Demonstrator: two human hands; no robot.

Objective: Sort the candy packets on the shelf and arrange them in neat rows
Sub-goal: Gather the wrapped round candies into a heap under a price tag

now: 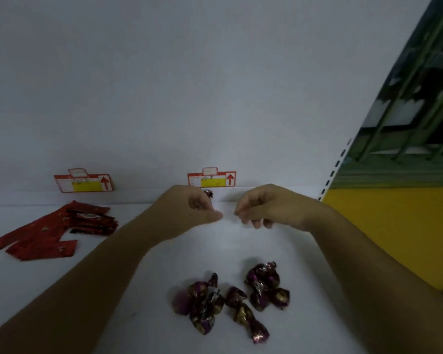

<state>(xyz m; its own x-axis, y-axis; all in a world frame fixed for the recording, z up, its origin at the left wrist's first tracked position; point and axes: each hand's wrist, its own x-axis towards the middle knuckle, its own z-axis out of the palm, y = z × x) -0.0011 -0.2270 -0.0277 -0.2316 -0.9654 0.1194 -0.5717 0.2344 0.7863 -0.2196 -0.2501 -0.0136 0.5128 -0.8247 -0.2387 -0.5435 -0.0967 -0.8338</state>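
Several purple and gold wrapped candies point(230, 300) lie in a loose heap near the front of the white shelf point(143, 290). Several red candy packets point(59, 232) lie stacked and fanned out at the left. My left hand point(192, 209) is curled near the back of the shelf and holds a purple wrapped candy point(209, 193) whose tip shows above the fingers. My right hand point(261, 208) hovers beside it, fingers loosely curled, thumb and forefinger close together; nothing shows between them.
Two red and yellow price tags point(83, 182) point(211, 178) stand against the white back panel. A slotted shelf upright point(335, 167) runs along the right edge, with a yellow and green wall beyond it.
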